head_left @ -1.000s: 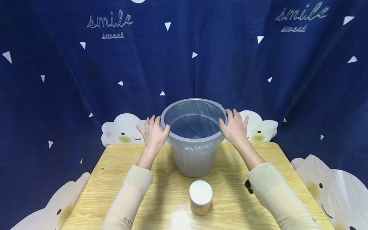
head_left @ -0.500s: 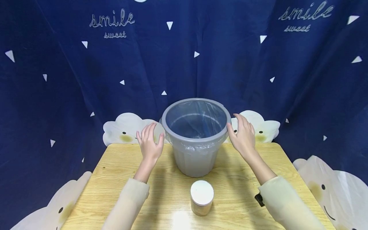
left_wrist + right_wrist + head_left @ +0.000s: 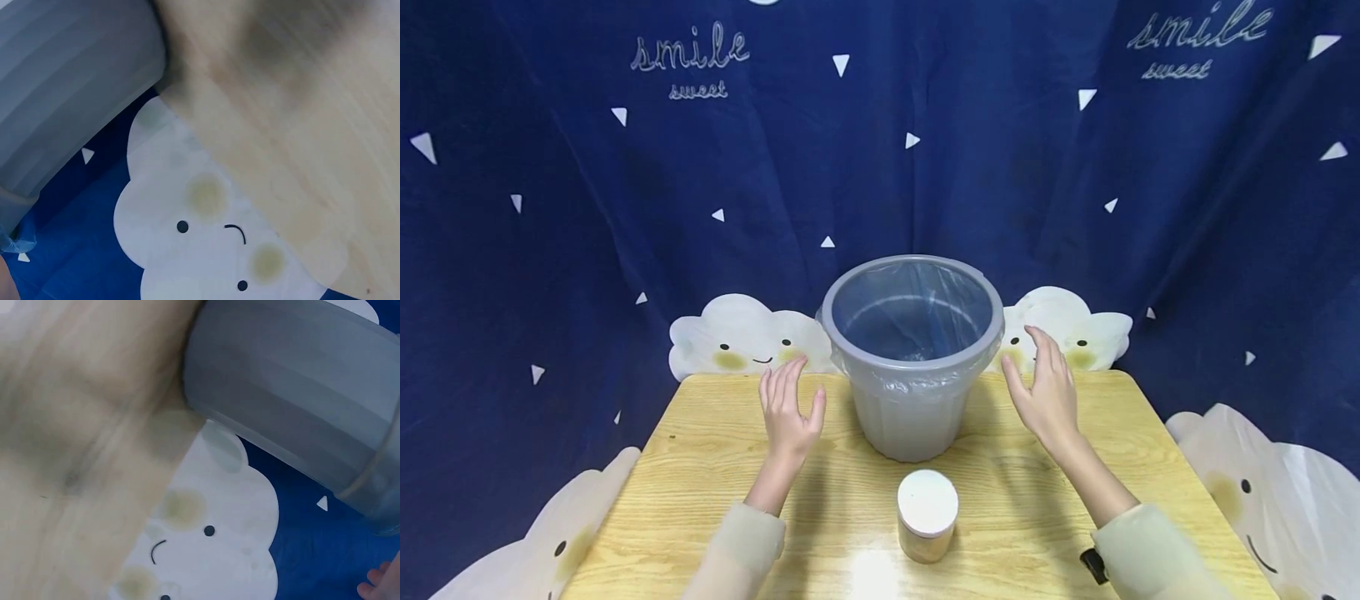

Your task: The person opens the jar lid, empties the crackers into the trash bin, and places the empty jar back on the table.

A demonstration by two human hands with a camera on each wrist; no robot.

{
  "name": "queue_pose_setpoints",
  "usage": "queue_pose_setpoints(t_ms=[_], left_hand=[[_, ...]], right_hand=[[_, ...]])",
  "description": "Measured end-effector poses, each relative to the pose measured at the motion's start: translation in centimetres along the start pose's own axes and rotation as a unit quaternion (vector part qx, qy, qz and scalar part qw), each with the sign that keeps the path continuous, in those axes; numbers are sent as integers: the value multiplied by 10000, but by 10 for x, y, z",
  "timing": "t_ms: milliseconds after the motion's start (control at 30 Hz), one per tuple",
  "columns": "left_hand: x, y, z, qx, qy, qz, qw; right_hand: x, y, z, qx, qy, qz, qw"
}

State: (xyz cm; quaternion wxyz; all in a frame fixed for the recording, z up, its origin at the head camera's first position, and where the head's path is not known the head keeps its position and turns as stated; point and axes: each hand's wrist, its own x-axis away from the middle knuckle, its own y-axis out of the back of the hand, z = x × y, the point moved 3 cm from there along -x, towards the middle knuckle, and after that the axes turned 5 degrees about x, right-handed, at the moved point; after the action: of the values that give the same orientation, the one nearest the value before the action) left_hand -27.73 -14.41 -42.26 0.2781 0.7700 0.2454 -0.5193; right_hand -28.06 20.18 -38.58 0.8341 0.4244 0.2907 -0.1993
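Observation:
A grey trash bin (image 3: pixel 910 417) stands upright towards the back of the wooden table, lined with a clear plastic bag (image 3: pixel 898 385) whose edge is folded down outside under the rim. My left hand (image 3: pixel 790 421) is in the air to the bin's left, apart from it, fingers loosely extended and thumb spread. On the other side my right hand (image 3: pixel 1047 396) hovers with its fingers extended, also apart from the bin. Neither hand holds anything. The bin's ribbed wall (image 3: pixel 75 81) fills a corner of the left wrist view, and fingertips (image 3: pixel 374 578) show at the right wrist view's edge.
In front of the bin stands a small round container with a white lid (image 3: pixel 927 502) on the wooden table (image 3: pixel 700 467). A dark blue curtain (image 3: pixel 760 183) with white cloud prints hangs behind and around the table. A small black object (image 3: pixel 1093 566) shows at the right sleeve.
Both hands have let go of the bin's rim and drawn back, down towards the person and outwards. The bin and the lidded container stay in place.

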Motion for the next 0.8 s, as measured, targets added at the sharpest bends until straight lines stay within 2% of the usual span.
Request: queue_pose_setpoints(t_ms=[167, 333, 800], left_hand=[[15, 3, -1, 85, -253, -57, 9996], [31, 7, -4, 197, -321, 60, 9993], [80, 9, -3, 587, -166, 838, 9946]], right_hand=[[17, 0, -6, -147, -17, -118, 9998], [31, 0, -9, -199, -65, -179, 9996], [64, -7, -8, -210, -134, -68, 9997]])
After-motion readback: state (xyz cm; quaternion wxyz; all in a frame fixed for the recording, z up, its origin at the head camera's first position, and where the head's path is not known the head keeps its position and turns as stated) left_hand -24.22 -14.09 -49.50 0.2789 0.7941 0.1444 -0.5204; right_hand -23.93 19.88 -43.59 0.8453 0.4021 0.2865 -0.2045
